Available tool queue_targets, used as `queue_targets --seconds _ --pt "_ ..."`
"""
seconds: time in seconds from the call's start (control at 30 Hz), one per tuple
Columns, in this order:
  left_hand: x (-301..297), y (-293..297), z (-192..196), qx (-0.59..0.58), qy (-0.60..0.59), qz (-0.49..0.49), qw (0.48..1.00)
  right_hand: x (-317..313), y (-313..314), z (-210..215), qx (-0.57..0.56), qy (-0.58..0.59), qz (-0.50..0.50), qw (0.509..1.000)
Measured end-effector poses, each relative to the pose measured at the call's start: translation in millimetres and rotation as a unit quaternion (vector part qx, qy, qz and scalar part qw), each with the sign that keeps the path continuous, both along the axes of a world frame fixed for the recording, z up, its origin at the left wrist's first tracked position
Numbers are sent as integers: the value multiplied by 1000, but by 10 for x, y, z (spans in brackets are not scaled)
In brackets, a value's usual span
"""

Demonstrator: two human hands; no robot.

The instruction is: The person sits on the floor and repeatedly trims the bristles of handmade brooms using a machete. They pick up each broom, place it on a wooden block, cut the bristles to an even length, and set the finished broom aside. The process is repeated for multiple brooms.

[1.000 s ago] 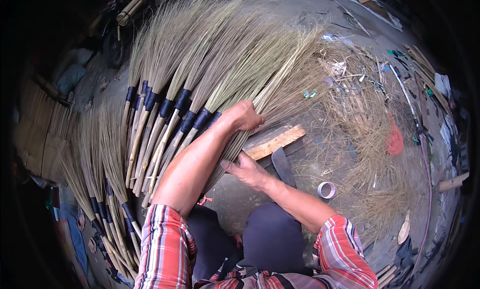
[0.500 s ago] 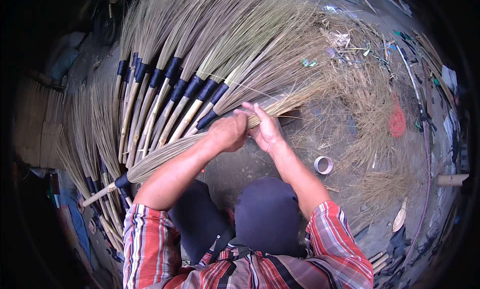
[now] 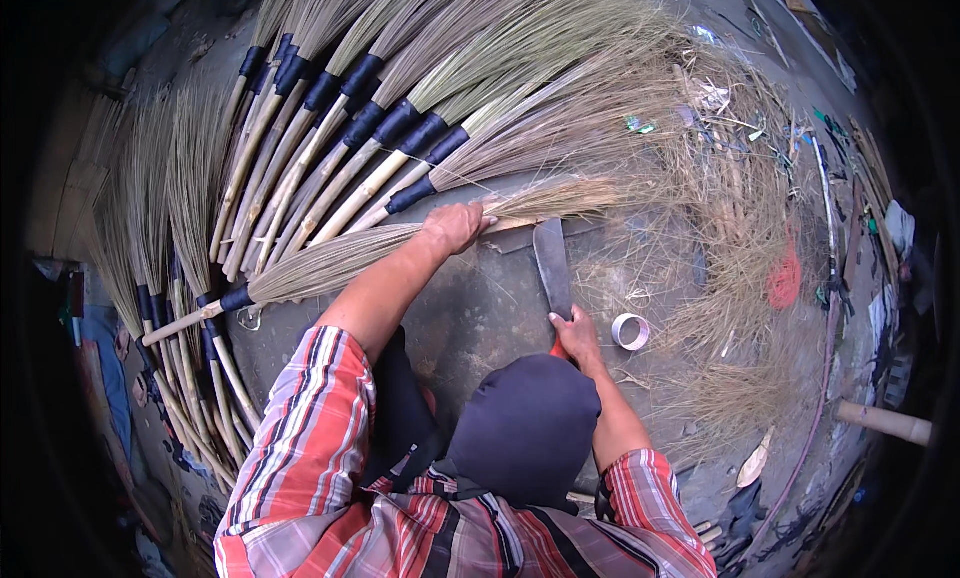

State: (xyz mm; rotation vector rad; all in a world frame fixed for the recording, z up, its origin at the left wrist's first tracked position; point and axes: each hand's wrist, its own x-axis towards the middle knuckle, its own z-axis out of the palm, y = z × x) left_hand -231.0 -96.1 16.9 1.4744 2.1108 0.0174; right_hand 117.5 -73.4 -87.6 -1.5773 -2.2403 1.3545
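The right hand [image 3: 577, 338] has moved from the straw [image 3: 578, 196] to one knife [image 3: 552, 266] and grips its handle. The left hand [image 3: 457, 225] holds one broom [image 3: 330, 261] near the floor, left of the knife. Its black wrap is done; its ragged tip seems left to fix. At least nine tied brooms [image 3: 398, 124] lie beyond.

Remote view: I see one straw broom [image 3: 340, 260], pale handle [image 3: 182, 324], dark-bound neck [image 3: 236, 298], slanting up rightward, bristles [image 3: 565, 197] gathered partway along. Broad dark-bladed knife [image 3: 552, 265], tip near bristles.
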Motion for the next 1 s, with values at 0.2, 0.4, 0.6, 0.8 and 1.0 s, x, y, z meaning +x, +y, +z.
queue_targets --seconds 0.2,0.4,0.6,0.8,1.0 --pt "-73 -38 -46 8 33 8 999 123 -260 824 -173 83 -144 971" --pt "-36 -68 -73 -7 42 15 999 -402 -20 1498 112 292 -62 948" --pt "-41 -69 -70 -9 38 12 999 -949 115 1049 183 78 82 977" --pt "39 -143 -167 3 55 30 998 -946 176 1251 74 -4 68 995" --pt "62 -200 -249 52 70 22 996 -975 161 1308 105 335 -113 930"
